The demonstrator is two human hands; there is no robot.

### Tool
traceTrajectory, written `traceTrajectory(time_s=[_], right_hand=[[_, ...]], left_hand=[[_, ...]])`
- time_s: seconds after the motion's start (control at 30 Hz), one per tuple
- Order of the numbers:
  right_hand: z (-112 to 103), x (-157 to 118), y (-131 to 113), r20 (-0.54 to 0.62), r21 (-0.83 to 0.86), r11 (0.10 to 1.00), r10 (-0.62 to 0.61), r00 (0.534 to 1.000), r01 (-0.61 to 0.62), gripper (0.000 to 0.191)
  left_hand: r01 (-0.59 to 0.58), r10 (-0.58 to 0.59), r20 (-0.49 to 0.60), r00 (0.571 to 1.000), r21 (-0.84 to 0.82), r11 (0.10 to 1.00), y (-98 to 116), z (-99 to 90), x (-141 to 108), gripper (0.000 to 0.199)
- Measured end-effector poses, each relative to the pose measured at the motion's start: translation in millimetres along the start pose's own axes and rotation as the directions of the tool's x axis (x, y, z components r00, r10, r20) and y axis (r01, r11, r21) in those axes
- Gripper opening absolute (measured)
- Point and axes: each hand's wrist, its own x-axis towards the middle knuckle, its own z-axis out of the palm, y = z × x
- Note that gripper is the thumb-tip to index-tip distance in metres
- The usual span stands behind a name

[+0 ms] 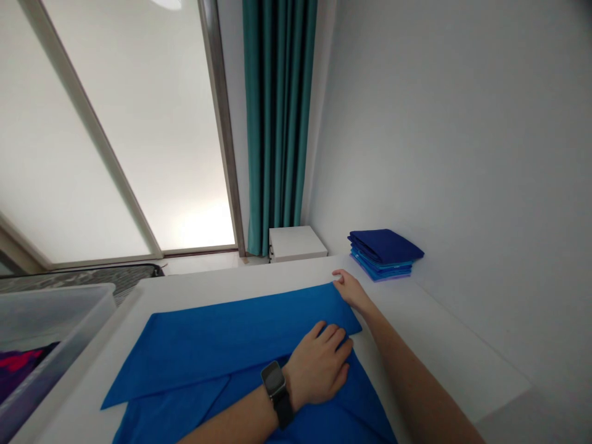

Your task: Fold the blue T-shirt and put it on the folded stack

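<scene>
A large blue cloth [222, 333] lies spread on the white table, its far part folded over into a wide band. My right hand [350, 290] is at the far right corner of that band, thumb and forefinger closed on the fabric edge. Lower down, my left hand [319, 364], with a dark watch [274, 379] on its wrist, rests palm down on the cloth near its right side. The left fingers are bent and closed against the fabric; their undersides are hidden.
A stack of folded blue cloths [383, 253] sits by the wall on the white table [444, 333]. At left stands a translucent plastic bin [92, 314] with dark and red fabric [28, 364] inside. Beyond the table are a white cabinet [296, 242] and a green curtain [280, 123].
</scene>
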Motion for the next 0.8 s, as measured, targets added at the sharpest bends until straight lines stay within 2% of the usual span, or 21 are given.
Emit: traceTrajectory(time_s=[0.1,0.17,0.23,0.37,0.47,0.53,0.67,0.8], right_hand=[[0.2,-2.7,-0.5,0.010,-0.072,0.996,-0.055,0.998,0.055,0.026],[-0.5,-4.6,-0.4,0.024,-0.113,0.990,-0.085,0.996,0.088,0.026],[-1.3,-6.5,0.4,0.040,-0.148,0.983,-0.108,0.993,0.113,0.028],[-1.0,-9.2,1.9,0.069,-0.209,0.966,-0.142,0.987,0.153,0.029],[0.6,-10.1,1.2,0.085,-0.257,0.950,-0.159,0.984,0.176,0.029],[1.6,-10.3,0.5,0.092,-0.291,0.938,-0.168,0.982,0.188,0.030],[2.0,-11.2,-0.4,0.106,-0.352,0.914,-0.176,0.979,0.203,0.034],[1.4,-12.9,-2.2,0.120,-0.401,0.892,-0.177,0.977,0.211,0.033]], left_hand=[[0.002,-0.001,-0.014,1.000,0.014,1.000,-1.2,-3.2,2.0,0.042],[0.022,-0.021,-0.030,0.999,0.014,1.000,-10.0,-11.9,4.4,0.040],[0.102,-0.102,-0.053,0.993,0.013,0.995,-27.8,-24.4,5.8,0.034],[0.295,-0.293,-0.041,0.955,0.026,0.955,-80.5,-41.1,-1.1,0.027],[0.398,-0.397,-0.022,0.917,0.068,0.915,-114.7,-35.1,-13.5,0.027],[0.430,-0.429,-0.024,0.903,0.100,0.898,-128.8,-25.8,-21.0,0.027],[0.461,-0.457,-0.059,0.887,0.112,0.880,-140.2,-13.1,-27.4,0.025],[0.470,-0.466,-0.059,0.883,0.118,0.875,-141.5,-12.5,-26.8,0.023]])
